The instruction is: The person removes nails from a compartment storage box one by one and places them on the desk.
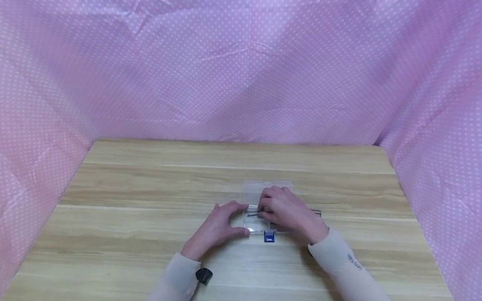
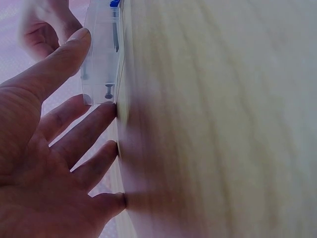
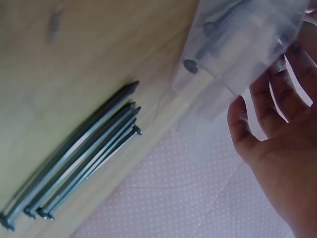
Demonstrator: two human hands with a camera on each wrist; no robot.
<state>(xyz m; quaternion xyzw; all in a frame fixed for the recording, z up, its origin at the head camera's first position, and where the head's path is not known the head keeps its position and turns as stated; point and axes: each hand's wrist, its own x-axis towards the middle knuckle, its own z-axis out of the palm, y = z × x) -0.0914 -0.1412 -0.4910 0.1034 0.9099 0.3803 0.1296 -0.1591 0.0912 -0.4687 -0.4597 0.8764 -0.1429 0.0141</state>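
A clear plastic box lies with its lid folded back on the table's far side. Metal nails are inside it; the left wrist view shows a nail through the wall. My left hand holds the box's left end between thumb and fingers, several fingertips touching the tabletop. Over the middle of the box, my right hand has its fingers curled down inside. Whether those fingers pinch a nail is hidden. To the box's right, several long nails lie side by side on the table.
A blue tab sits at the box's front edge. The wood-grain table extends around both hands. Pink dotted cloth hangs behind the table and along its sides. A black band is on the left wrist.
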